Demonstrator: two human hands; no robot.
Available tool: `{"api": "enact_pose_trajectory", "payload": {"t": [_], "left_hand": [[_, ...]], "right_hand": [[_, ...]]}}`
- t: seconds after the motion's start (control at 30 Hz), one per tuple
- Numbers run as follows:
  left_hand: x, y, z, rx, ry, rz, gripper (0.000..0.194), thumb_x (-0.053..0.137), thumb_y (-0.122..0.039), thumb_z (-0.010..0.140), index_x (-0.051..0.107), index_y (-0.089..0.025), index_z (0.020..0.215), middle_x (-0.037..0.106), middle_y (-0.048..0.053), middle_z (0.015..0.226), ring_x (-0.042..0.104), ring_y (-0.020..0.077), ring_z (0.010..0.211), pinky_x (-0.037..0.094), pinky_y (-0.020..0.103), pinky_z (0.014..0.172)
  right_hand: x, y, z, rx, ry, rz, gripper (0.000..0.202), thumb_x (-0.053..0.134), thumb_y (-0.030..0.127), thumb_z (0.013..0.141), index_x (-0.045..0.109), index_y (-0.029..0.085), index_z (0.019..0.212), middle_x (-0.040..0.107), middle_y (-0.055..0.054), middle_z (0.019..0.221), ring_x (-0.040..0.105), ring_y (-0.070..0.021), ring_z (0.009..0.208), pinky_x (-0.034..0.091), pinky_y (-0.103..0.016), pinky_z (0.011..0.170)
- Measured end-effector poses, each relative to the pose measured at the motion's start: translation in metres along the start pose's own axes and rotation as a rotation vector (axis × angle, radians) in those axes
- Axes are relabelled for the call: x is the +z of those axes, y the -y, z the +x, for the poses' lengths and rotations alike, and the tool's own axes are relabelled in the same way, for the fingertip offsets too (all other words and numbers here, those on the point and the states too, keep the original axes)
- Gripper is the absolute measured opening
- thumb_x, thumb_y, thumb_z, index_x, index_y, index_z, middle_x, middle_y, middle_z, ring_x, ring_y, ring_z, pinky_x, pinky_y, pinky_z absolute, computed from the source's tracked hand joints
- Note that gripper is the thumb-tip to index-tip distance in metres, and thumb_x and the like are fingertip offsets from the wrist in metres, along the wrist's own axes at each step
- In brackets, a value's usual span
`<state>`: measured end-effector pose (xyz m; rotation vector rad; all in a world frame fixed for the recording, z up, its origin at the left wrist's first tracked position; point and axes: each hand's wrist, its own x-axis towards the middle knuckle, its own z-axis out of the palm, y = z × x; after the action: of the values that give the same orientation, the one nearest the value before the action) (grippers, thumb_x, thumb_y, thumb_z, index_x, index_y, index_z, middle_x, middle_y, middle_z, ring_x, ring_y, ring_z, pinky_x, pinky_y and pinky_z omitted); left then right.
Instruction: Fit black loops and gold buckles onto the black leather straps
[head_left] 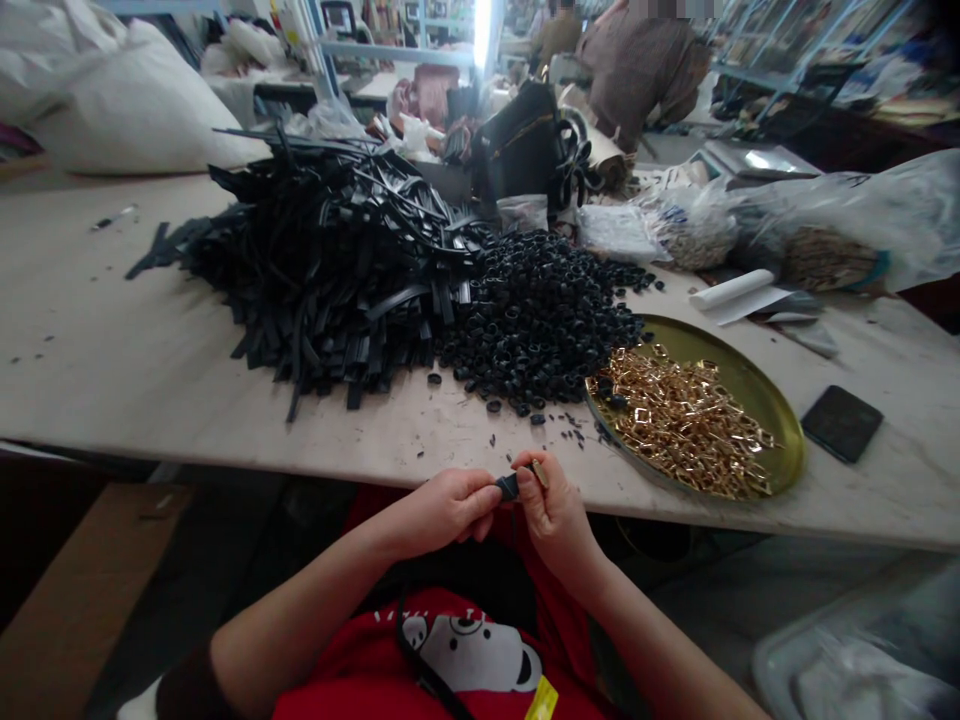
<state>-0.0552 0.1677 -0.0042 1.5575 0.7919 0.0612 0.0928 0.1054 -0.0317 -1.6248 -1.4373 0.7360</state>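
Just off the table's front edge, my left hand (459,508) is closed on one end of a short black strap (508,487). My right hand (553,515) pinches the other end, where a small gold buckle (539,472) shows between thumb and fingers. Beyond the hands lies a heap of small black loops (532,320). To its left rises a large pile of black straps (330,260). On the right, a round brass-coloured tray (784,450) holds many gold buckles (675,420).
A dark phone-like slab (842,423) lies right of the tray. Behind are a black bag (517,145), clear plastic bags (885,215) and a rolled white sheet (731,290). A white sack (142,100) stands far left. Another person (645,65) bends over at the back.
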Motion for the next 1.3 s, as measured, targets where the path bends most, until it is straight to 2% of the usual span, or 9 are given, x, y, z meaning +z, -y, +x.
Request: {"api": "enact_pose_trajectory", "payload": {"t": [0.07, 0.3, 0.47, 0.57, 0.77, 0.93, 1.03, 1.17, 1.3], "left_hand": [[-0.002, 0.001, 0.0, -0.011, 0.002, -0.016, 0.035, 0.034, -0.041, 0.086, 0.05, -0.016, 0.067, 0.046, -0.005, 0.051, 0.037, 0.0063, 0.042, 0.028, 0.018, 0.042], [0.002, 0.001, 0.009, -0.025, -0.1, -0.001, 0.04, 0.04, -0.047, 0.083, 0.053, -0.015, 0.064, 0.043, -0.006, 0.046, 0.037, 0.0071, 0.043, 0.027, 0.019, 0.043], [0.002, -0.005, 0.01, 0.018, -0.052, 0.145, 0.041, 0.033, -0.043, 0.086, 0.048, -0.016, 0.059, 0.047, -0.004, 0.051, 0.042, 0.0083, 0.048, 0.029, 0.02, 0.047], [0.004, -0.005, 0.013, 0.055, -0.07, 0.192, 0.038, 0.03, -0.038, 0.088, 0.047, -0.017, 0.061, 0.049, -0.003, 0.055, 0.045, 0.0093, 0.052, 0.031, 0.02, 0.051], [-0.003, -0.003, 0.016, 0.059, -0.122, 0.31, 0.027, 0.04, -0.036, 0.084, 0.053, -0.016, 0.071, 0.055, -0.001, 0.067, 0.048, 0.0122, 0.061, 0.032, 0.022, 0.054], [-0.009, -0.009, 0.01, 0.023, -0.032, 0.215, 0.032, 0.036, -0.037, 0.085, 0.049, -0.016, 0.064, 0.049, -0.004, 0.056, 0.044, 0.0091, 0.051, 0.03, 0.02, 0.048], [-0.001, -0.011, 0.01, -0.009, -0.024, 0.148, 0.033, 0.034, -0.039, 0.085, 0.047, -0.017, 0.064, 0.047, -0.004, 0.053, 0.042, 0.0083, 0.046, 0.03, 0.02, 0.045], [0.009, -0.011, 0.012, 0.017, -0.056, 0.153, 0.032, 0.034, -0.037, 0.084, 0.048, -0.017, 0.064, 0.049, -0.004, 0.054, 0.044, 0.0086, 0.048, 0.03, 0.02, 0.046], [0.005, -0.012, 0.01, 0.033, -0.033, 0.248, 0.029, 0.038, -0.034, 0.082, 0.05, -0.016, 0.063, 0.052, -0.003, 0.056, 0.046, 0.0093, 0.051, 0.031, 0.021, 0.049]], "right_hand": [[0.0, 0.0, 0.001, 0.01, 0.009, 0.038, 0.015, 0.033, 0.032, 0.089, 0.044, 0.021, 0.088, 0.05, 0.003, 0.06, 0.054, -0.0128, 0.052, 0.039, -0.024, 0.049], [-0.004, -0.002, -0.003, -0.009, 0.014, 0.061, 0.015, 0.033, 0.031, 0.089, 0.044, 0.021, 0.087, 0.05, 0.003, 0.061, 0.051, -0.0125, 0.052, 0.039, -0.024, 0.05], [-0.002, -0.003, -0.01, -0.03, -0.043, 0.045, 0.013, 0.034, 0.029, 0.089, 0.044, 0.021, 0.089, 0.049, 0.003, 0.062, 0.049, -0.0122, 0.051, 0.038, -0.024, 0.05], [0.001, -0.006, -0.006, -0.021, -0.063, 0.006, 0.014, 0.033, 0.03, 0.089, 0.044, 0.021, 0.089, 0.049, 0.003, 0.061, 0.047, -0.0123, 0.05, 0.036, -0.024, 0.049], [-0.005, -0.008, 0.009, -0.012, 0.05, -0.001, 0.02, 0.034, 0.032, 0.089, 0.049, 0.02, 0.088, 0.053, 0.001, 0.065, 0.052, -0.0132, 0.058, 0.038, -0.024, 0.054], [-0.008, -0.007, 0.01, -0.05, -0.028, -0.01, 0.019, 0.035, 0.032, 0.088, 0.049, 0.019, 0.086, 0.05, 0.003, 0.06, 0.049, -0.012, 0.052, 0.035, -0.023, 0.05], [-0.002, -0.007, 0.005, -0.068, -0.096, -0.028, 0.018, 0.032, 0.03, 0.089, 0.046, 0.019, 0.085, 0.049, 0.004, 0.057, 0.047, -0.0115, 0.049, 0.035, -0.023, 0.048], [0.001, -0.009, -0.001, -0.072, -0.177, -0.071, 0.018, 0.031, 0.029, 0.089, 0.046, 0.019, 0.086, 0.051, 0.002, 0.061, 0.05, -0.0122, 0.051, 0.038, -0.023, 0.05], [-0.006, -0.012, -0.005, -0.143, -0.066, -0.145, 0.017, 0.033, 0.029, 0.089, 0.047, 0.019, 0.086, 0.054, 0.001, 0.061, 0.053, -0.0134, 0.054, 0.039, -0.023, 0.051]]}}
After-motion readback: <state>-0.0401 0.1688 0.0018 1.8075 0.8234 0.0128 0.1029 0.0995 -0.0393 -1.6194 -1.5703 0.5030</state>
